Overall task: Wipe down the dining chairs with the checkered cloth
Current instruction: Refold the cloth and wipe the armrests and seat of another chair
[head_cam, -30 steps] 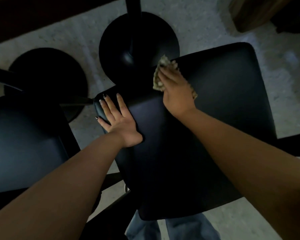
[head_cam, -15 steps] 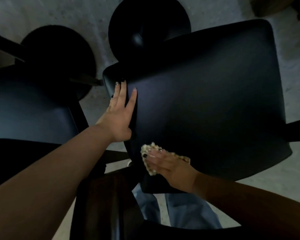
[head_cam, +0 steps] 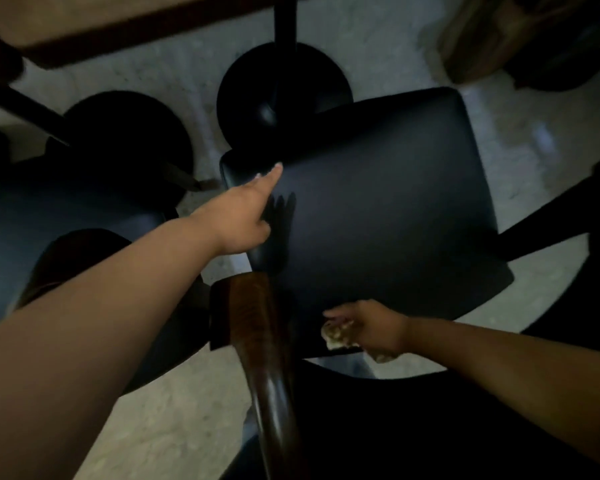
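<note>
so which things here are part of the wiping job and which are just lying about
Job: cloth in the right hand; black seat, steadied by the left hand; second seat at left.

Lying about: round table bases, wooden tabletop, brown chair back.

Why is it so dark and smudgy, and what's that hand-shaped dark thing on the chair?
Head view: dim lighting; motion blur smears the cloth and right hand; the dark shape is the left hand's shadow on the black seat.
</note>
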